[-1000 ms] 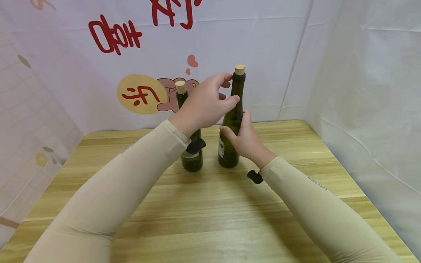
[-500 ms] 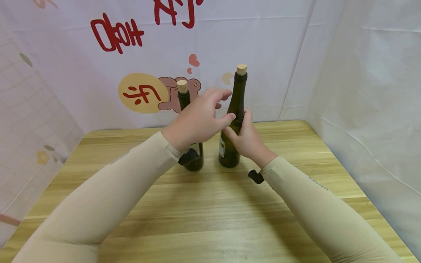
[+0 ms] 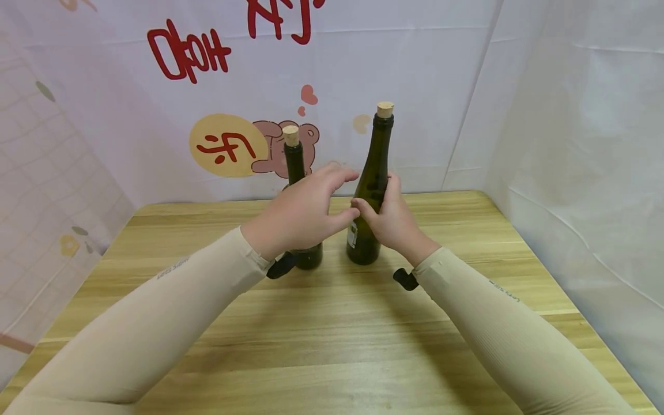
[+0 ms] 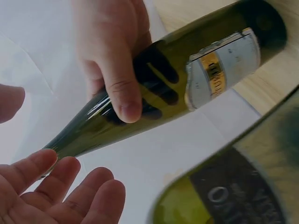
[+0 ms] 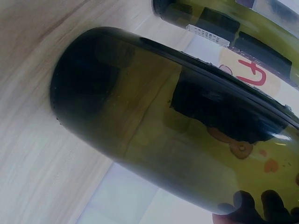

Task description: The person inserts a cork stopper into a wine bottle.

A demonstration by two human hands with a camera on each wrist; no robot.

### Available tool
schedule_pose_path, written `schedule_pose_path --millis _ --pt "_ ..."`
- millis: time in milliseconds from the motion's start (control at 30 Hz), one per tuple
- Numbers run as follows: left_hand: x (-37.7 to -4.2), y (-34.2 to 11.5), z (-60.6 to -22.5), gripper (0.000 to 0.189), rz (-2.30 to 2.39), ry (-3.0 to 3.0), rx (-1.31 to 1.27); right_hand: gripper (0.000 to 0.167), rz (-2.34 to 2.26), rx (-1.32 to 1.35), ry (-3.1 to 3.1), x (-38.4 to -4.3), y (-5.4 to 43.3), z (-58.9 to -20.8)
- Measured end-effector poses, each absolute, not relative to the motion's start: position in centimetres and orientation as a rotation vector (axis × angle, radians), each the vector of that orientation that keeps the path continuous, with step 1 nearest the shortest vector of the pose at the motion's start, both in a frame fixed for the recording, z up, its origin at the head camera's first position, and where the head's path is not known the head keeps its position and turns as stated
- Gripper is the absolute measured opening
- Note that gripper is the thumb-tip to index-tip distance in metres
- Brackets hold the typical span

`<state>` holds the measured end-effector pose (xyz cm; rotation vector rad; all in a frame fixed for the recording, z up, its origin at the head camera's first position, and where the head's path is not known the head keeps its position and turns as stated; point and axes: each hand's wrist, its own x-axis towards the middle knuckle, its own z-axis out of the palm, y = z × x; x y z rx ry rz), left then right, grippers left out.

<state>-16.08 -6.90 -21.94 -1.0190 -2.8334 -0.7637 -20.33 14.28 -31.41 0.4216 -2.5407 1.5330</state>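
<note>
Two dark green glass wine bottles stand upright on the wooden table. The right-hand bottle [image 3: 380,144] has a cork [image 3: 385,110] in its mouth, and my right hand [image 3: 396,222] grips its body. In the left wrist view, the right thumb [image 4: 122,93] lies across the glass, above a torn white and yellow label [image 4: 224,67]. My left hand [image 3: 298,216] holds nothing; its fingers are spread and relaxed, between the bottles. The left-hand bottle [image 3: 295,164], also with a cork [image 3: 291,136], is partly hidden behind that hand.
The wooden table [image 3: 290,346] spreads in front of the bottles. A white cloth backdrop [image 3: 430,86] with red lettering and a cartoon bear [image 3: 306,151] rises behind it, with white cloth [image 3: 596,150] at the right side.
My left hand has come down from beside the right-hand bottle's neck and drawn away to the left. The right hand keeps its grip, and both corks stay in place.
</note>
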Motion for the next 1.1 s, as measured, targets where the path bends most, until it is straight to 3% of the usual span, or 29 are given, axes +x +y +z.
schedule_pose_path --millis 400,867,1100 --pt "-14.1 -9.2 -24.2 0.062 -0.595 -2.935 -1.177 0.074 1.493 0.400 -2.569 -20.4 14.3 -31.6" --pt "-12.9 -14.2 -27.2 0.060 -0.500 -3.048 -1.197 0.076 1.477 0.374 -2.603 -20.2 14.2 -31.3" --pt "-13.3 -17.1 -28.3 0.058 -0.402 -3.135 -1.089 0.075 1.464 0.369 -2.604 -20.2 14.3 -31.4"
